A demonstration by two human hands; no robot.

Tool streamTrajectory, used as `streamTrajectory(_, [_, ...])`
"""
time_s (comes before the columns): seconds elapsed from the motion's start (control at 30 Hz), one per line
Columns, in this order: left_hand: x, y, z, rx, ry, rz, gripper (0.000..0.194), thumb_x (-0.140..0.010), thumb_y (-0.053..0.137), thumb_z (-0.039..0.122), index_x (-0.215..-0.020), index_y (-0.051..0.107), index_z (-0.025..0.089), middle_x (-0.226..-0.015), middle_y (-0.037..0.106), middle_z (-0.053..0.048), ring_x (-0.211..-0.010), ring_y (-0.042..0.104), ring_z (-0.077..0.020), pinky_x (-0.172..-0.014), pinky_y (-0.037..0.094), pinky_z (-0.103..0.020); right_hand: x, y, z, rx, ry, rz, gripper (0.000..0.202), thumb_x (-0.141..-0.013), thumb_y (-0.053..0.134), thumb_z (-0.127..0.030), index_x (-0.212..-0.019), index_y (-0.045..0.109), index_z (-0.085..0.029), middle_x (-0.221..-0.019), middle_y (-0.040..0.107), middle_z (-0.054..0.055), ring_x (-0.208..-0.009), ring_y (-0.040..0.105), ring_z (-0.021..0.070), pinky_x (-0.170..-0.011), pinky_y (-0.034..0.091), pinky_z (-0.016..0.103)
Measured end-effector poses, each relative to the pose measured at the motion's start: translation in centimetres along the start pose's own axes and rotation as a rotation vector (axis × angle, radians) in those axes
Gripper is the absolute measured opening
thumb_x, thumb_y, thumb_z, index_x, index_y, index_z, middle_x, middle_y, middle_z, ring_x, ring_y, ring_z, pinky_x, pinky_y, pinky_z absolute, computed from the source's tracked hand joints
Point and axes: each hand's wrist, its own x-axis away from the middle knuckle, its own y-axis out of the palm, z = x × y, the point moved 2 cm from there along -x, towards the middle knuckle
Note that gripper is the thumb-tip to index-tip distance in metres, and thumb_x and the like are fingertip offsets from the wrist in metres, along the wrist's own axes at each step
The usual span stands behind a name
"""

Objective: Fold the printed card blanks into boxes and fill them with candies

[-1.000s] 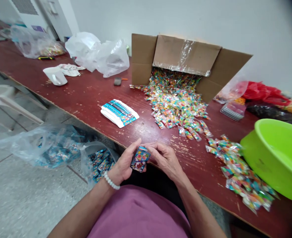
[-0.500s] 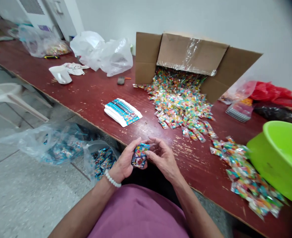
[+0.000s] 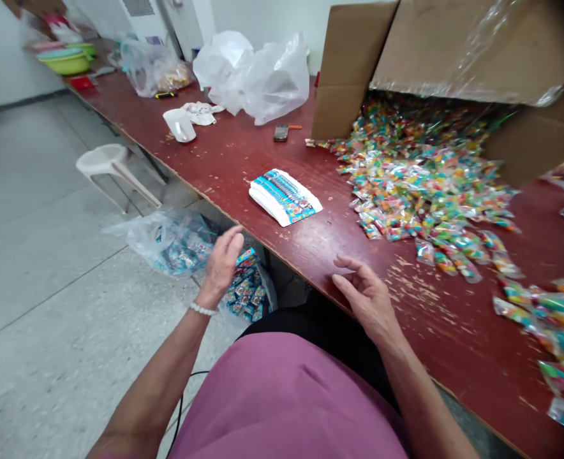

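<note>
My left hand [image 3: 221, 268], with a beaded bracelet at the wrist, is above and beside an open plastic bag on the floor side of the table. Its fingers are stretched out and hold nothing. Small blue printed boxes [image 3: 249, 292] fill that bag. Over the table's front edge, my right hand [image 3: 365, 296] is empty, thumb and fingers apart and loosely curved. Nearest ahead of both hands lies a stack of flat blue-and-white printed cartons [image 3: 286, 197]. Wrapped colourful candies [image 3: 425, 191] spill across the tabletop to the right.
A large cardboard box [image 3: 344, 70] lies on its side, candies pouring out. Behind the cartons are a white cup [image 3: 180, 125], a small dark device [image 3: 281, 132] and white plastic bags [image 3: 277, 83]. Another bag of blue packets [image 3: 181, 245] and a white stool [image 3: 104, 159] are at left.
The small printed box has left my hands. My left hand has moved left to the bag and opened; my right hand has separated from it. The view has shifted left.
</note>
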Motion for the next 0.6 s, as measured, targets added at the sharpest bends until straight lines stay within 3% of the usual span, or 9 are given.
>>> streamTrajectory(0.07, [-2.2,-1.1,-0.5,-0.211,0.122,0.16,0.048,-0.093,0.048,0.049,-0.126,0.064,0.017,-0.126,0.065,-0.012,-0.119,0.056,-0.0253,-0.107,0.039,-0.039,-0.1,-0.3,0.7,0.006,0.022,0.019,0.041,-0.086,0.067,-0.044,-0.119,0.061,-0.021,-0.089,0.066,0.003,-0.076,0.06,0.0181,-0.07,0.049,0.032])
streamTrajectory(0.13, [-3.9,-0.4,-0.1,-0.379,0.202,0.199,0.045,-0.094,0.049,0.044,-0.126,0.064,0.018,-0.12,0.067,-0.011,-0.112,0.059,-0.0252,-0.102,0.042,-0.04,-0.1,-0.3,1.0,0.098,0.014,0.031,0.037,-0.088,0.065,-0.043,-0.117,0.063,-0.02,-0.085,0.065,0.002,-0.071,0.058,0.0172,-0.069,0.047,0.032])
streamTrajectory(0.23, [-5.8,2.9,1.9,-0.624,0.339,0.111,0.045,-0.093,0.052,0.045,-0.13,0.062,0.021,-0.125,0.065,-0.01,-0.113,0.056,-0.0274,-0.1,0.041,-0.041,0.1,-0.1,0.8,0.246,-0.068,0.035,0.028,-0.089,0.063,-0.039,-0.109,0.068,-0.019,-0.087,0.065,0.003,-0.072,0.057,0.0174,-0.07,0.046,0.032])
streamTrajectory(0.4, [-7.8,8.4,3.9,-0.934,0.471,-0.022,0.07,-0.088,0.052,0.065,-0.142,0.052,0.021,-0.138,0.053,-0.018,-0.119,0.046,-0.0374,-0.092,0.04,-0.047,0.3,-0.3,0.7,0.265,-0.106,0.032,0.025,-0.09,0.061,-0.038,-0.104,0.069,-0.019,-0.093,0.068,0.005,-0.075,0.06,0.019,-0.071,0.048,0.032])
streamTrajectory(0.6, [-8.4,10.3,3.5,-1.05,0.567,-0.054,0.067,-0.085,0.052,0.069,-0.133,0.058,0.023,-0.134,0.051,-0.02,-0.115,0.044,-0.0397,-0.087,0.036,-0.049,0.1,-0.4,0.9,0.275,-0.15,0.051,0.02,-0.091,0.062,-0.035,-0.102,0.07,-0.02,-0.094,0.068,0.006,-0.074,0.061,0.0194,-0.069,0.049,0.032])
